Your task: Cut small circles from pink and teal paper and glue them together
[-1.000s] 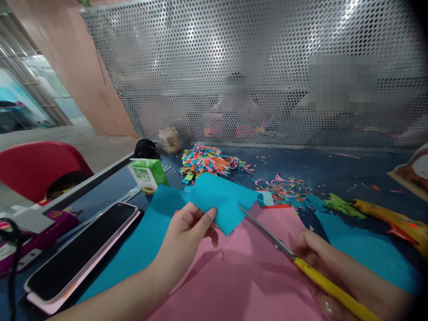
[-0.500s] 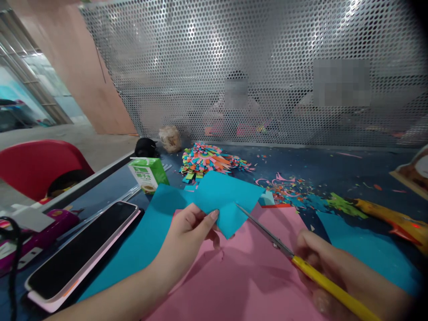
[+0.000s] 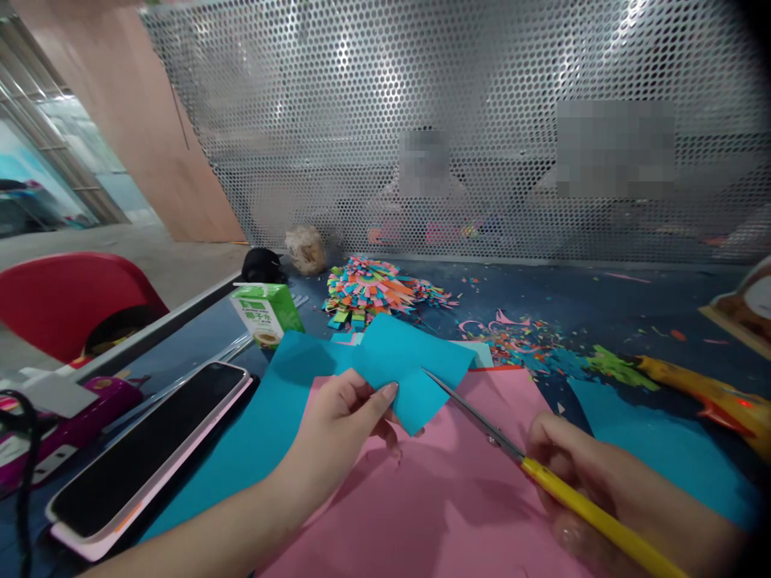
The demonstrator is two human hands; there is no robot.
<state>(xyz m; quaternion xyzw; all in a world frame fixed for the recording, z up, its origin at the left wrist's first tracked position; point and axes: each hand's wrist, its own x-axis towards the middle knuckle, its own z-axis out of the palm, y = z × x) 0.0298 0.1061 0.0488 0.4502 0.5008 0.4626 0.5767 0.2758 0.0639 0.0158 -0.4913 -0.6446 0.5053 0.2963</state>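
at left hand, pinched blue paper

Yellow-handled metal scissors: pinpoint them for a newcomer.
On the dark blue table, find the large pink paper sheet. At its right edge, the bare right hand holds the yellow-handled metal scissors. Unlike the yellow-orange tool beyond, they have long silver blades.

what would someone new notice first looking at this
Probably the bright blue paper pinched in the left hand near the centre, with the blades of the yellow-handled scissors in the right hand angled at it from the lower right. Beyond it, on the table, lies a heap of multicoloured paper strips. A perforated metal screen fills much of the upper picture.
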